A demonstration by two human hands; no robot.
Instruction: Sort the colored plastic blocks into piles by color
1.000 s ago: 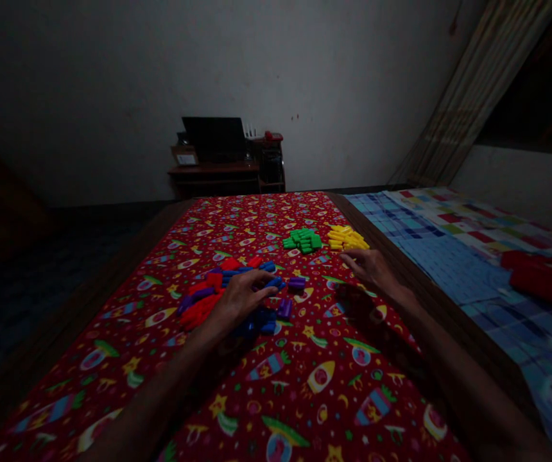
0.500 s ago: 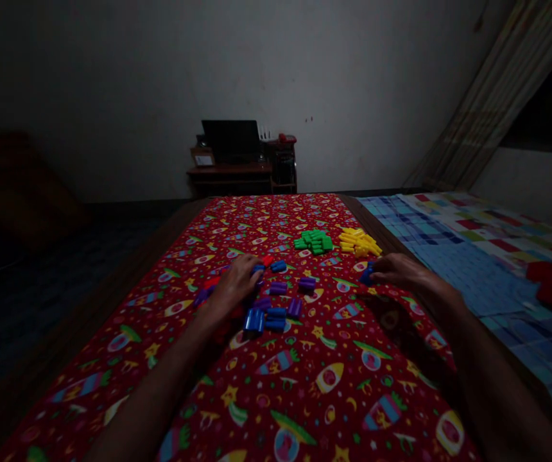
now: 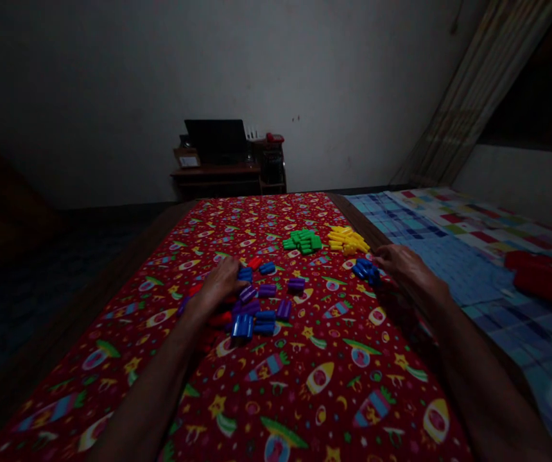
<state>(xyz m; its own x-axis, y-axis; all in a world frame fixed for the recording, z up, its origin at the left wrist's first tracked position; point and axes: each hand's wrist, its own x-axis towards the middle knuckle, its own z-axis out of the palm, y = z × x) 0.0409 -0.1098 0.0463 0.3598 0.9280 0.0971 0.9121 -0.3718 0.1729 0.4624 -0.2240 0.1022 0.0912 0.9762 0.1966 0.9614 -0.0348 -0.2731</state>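
Note:
My left hand (image 3: pixel 219 282) is over a loose heap of toy blocks on the left, its bent fingers and thumb closed about the near end of a blue block (image 3: pixel 245 274). A purple block (image 3: pixel 248 294) lies tilted just below the thumb, and red blocks (image 3: pixel 221 319) show partly under the wrist. On the right, my right hand (image 3: pixel 401 262) holds nothing; its fingers are loosely extended beside a small pile of blue blocks (image 3: pixel 366 271). More purple blocks (image 3: pixel 284 310) and blue blocks (image 3: pixel 242 326) lie between the hands.
Beyond the hands lie a green block pile (image 3: pixel 303 241) and a yellow block pile (image 3: pixel 348 240). They rest on a red patterned cloth (image 3: pixel 319 333). A bed with checked covers (image 3: pixel 468 256) adjoins on the right; a desk with a monitor (image 3: pixel 215 141) stands by the far wall.
My right hand has let go of a blue block, now in the blue pile, and drawn slightly away from it. My left hand stays at the heap. The view has turned a little right.

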